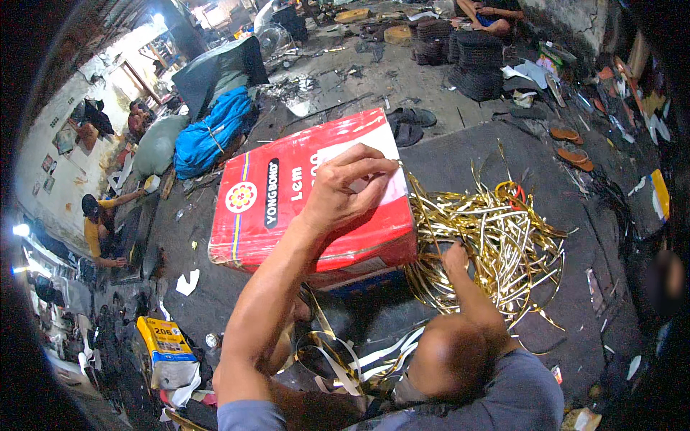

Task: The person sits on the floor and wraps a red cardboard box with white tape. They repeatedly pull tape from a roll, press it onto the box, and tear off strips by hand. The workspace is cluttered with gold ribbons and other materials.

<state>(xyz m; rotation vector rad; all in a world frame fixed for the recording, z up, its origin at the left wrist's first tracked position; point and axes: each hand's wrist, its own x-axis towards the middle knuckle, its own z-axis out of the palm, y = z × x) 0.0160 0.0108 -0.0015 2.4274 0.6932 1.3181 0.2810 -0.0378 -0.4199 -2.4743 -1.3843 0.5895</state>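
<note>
A red cardboard box (251, 230) with a round flower emblem lies tilted in front of me. My left hand (352, 185) rests over its top, with thumb and fingers pinched together near the right edge. Whatever sits between those fingertips is too small to tell. Beside the box spreads a tangled heap of shiny gold and white strips (514, 248). My right hand (455, 260) is at the heap's near-left side, its fingers closed and partly hidden. A thin gold strip runs between the box's right edge and that hand. More white and gold strips (381, 359) lie by my legs.
A yellow and blue packet (167, 341) stands at left. Farther off are a blue bundle (213, 133), a grey sack (159, 146), dark sandals (410, 126), brown sandals (573, 149) and dark stacks (476, 65). Other people (100, 223) sit left and at the back.
</note>
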